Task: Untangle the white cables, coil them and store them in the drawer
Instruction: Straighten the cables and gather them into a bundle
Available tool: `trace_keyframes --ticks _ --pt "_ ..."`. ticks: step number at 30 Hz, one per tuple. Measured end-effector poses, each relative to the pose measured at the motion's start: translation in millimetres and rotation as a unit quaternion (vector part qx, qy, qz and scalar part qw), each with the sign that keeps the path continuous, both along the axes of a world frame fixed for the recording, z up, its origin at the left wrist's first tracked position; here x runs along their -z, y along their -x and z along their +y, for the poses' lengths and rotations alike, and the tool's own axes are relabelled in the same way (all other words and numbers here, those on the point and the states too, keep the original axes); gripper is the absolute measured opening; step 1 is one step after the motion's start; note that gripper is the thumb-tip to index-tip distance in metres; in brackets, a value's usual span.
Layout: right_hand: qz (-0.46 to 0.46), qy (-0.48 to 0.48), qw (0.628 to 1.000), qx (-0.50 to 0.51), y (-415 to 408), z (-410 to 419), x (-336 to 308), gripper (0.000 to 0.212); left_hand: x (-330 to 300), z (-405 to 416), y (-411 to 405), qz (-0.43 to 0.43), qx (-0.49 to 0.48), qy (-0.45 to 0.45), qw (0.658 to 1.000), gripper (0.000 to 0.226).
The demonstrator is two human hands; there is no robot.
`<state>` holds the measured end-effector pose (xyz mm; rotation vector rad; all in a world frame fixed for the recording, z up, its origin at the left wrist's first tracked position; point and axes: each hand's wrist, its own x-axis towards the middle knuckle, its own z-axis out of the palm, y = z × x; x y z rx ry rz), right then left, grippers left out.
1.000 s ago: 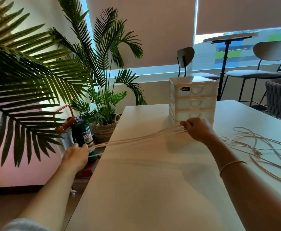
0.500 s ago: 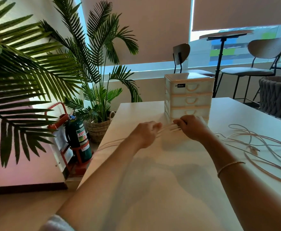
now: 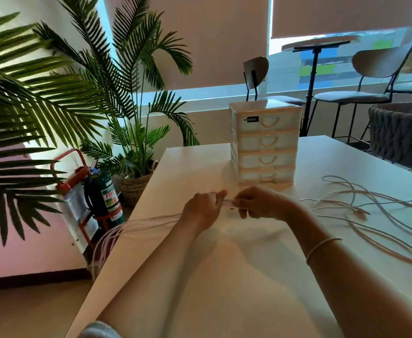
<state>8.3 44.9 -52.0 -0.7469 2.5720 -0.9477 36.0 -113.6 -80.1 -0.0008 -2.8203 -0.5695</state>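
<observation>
Left hand (image 3: 203,211) and right hand (image 3: 261,203) close together, both pinching folded white cable strands (image 3: 136,222); loops hanging off table edge (image 3: 117,259). Loose cables (image 3: 361,206) right of drawer unit (image 3: 264,142), all drawers closed. Risk, likely: dangling loops dragging strands loose, re-tangling.

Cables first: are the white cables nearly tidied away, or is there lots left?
Lots left. Nothing looks stored: all four drawers of the small white plastic drawer unit are closed. In hand: the left hand and right hand grip one bundle of white cable strands, which trails off the white table. The loose white cables lie uncoiled.
</observation>
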Motion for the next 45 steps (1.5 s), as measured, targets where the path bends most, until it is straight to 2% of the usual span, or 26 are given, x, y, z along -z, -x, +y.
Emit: trace_keyframes --ticks 4,11,14,18,22,27,31,35,37,41,45 --pt "-0.048 -0.004 0.999 -0.013 3.8 7.2 1.4 0.02 8.6 -16.7 -4.5 0.011 -0.008 0.013 1.0 0.053" --pt "-0.106 0.097 0.99 0.0 14.2 5.4 12.3 0.016 18.5 -24.2 -7.7 0.036 0.003 0.005 0.999 0.049" --pt "-0.123 0.136 0.983 0.019 13.5 4.8 13.8 0.008 19.4 -23.7 -8.0 0.052 -0.003 0.0 0.999 0.048" --pt "-0.141 0.132 0.981 0.015 9.1 3.3 10.0 0.028 17.7 -22.7 -8.5 0.066 -0.011 -0.003 0.998 0.047" --pt "-0.104 0.074 0.991 0.03 8.3 -2.6 13.1 0.026 17.8 -21.7 -9.7 0.087 -0.005 -0.011 0.996 0.047" --pt "0.013 -0.01 0.998 0.064 11.5 -10.5 16.6 0.032 16.0 -15.5 -13.1 0.119 0.019 -0.026 0.992 0.046" --pt "-0.012 0.053 0.996 0.072 8.9 -15.6 16.5 0.038 14.0 -17.8 -6.7 0.092 -0.052 -0.004 0.994 0.05" --pt "0.072 0.046 0.995 0.06 8.4 -13.3 12.2 0.028 13.3 -19.7 -5.6 0.082 -0.046 0.019 0.995 0.051" --pt "0.087 0.05 0.993 0.055 9.0 -9.9 10.9 0.024 13.2 -19.2 -7.1 0.091 -0.026 0.012 0.995 0.049" --pt "0.09 -0.007 0.996 0.028 6.4 -10.1 9.0 0.021 11.7 -18.7 -8.1 0.124 -0.021 -0.009 0.992 0.048" --pt "0.079 -0.036 0.995 -0.045 -4.2 -11.0 0.9 0.019 12.1 -24.0 -3.9 0.105 -0.054 -0.002 0.993 0.05"
